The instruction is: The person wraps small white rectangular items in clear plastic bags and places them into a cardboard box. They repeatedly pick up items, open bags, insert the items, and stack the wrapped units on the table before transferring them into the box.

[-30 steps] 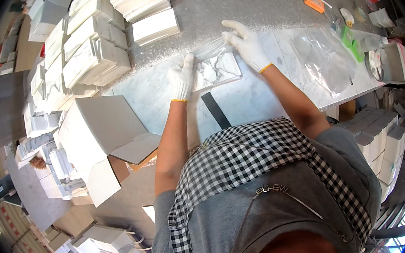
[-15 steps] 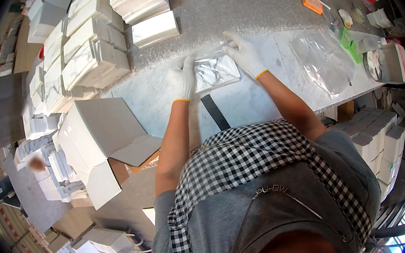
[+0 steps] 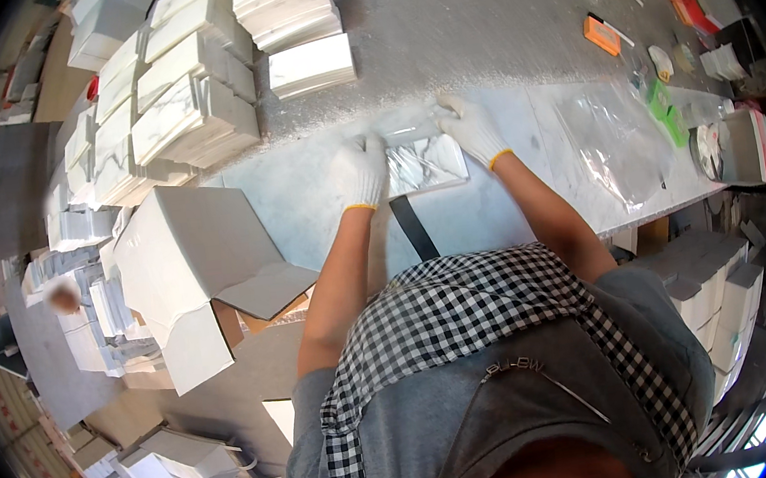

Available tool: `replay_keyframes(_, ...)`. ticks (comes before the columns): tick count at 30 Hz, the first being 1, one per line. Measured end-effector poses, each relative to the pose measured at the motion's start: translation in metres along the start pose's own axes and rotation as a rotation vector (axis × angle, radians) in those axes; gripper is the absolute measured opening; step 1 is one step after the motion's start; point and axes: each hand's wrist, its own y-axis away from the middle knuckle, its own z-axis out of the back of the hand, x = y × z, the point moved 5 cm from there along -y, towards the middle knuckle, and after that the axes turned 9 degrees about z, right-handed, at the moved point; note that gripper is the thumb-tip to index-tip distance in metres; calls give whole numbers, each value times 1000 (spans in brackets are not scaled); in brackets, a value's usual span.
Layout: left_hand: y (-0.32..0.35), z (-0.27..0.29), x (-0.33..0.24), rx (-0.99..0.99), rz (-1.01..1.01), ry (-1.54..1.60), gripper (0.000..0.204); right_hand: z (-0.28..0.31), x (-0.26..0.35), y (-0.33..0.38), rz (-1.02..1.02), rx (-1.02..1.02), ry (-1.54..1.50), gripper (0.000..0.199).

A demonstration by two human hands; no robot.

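A flat pack of white marble-look tile (image 3: 428, 165) lies on the pale marble bench top, covered by a clear, crinkled plastic bag (image 3: 409, 131). At its left side is my left hand (image 3: 361, 170) in a white knitted glove, fingers closed on the bag's edge. My right hand (image 3: 474, 128), gloved alike, is at the far right corner with its thumb and fingers around the film; its exact grip is partly hidden. Between the hands the film spans the pack's far side. Nearer to me a black strip (image 3: 414, 228) lies flat, just below the pack.
Tile stacks (image 3: 193, 119) rise at the far left, beside a shorter tile stack (image 3: 311, 64). An open white carton (image 3: 193, 250) stands left of my forearm. To the right lie loose clear bags (image 3: 611, 140), green holders (image 3: 666, 113) and an orange cutter (image 3: 601, 35).
The whole view has shifted, so the bench appears lower in the picture. My hands stay at the bagged tile pack, with hardly any movement relative to it.
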Motion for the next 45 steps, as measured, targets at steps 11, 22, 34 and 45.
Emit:
replay_keyframes(11,-1,-2,5,-4,8,-1,43,11,154,-90,702,-184,502,63)
replay_keyframes(22,7,4,2,-49,-33,21,43,-77,197,-183,693,261,665,72)
replay_keyframes(34,-1,7,5,65,-94,133,41,-7,215,-91,768,90,423,81)
replay_keyframes(45,-46,-6,21,442,90,338,28,32,133,57,555,341,484,86)
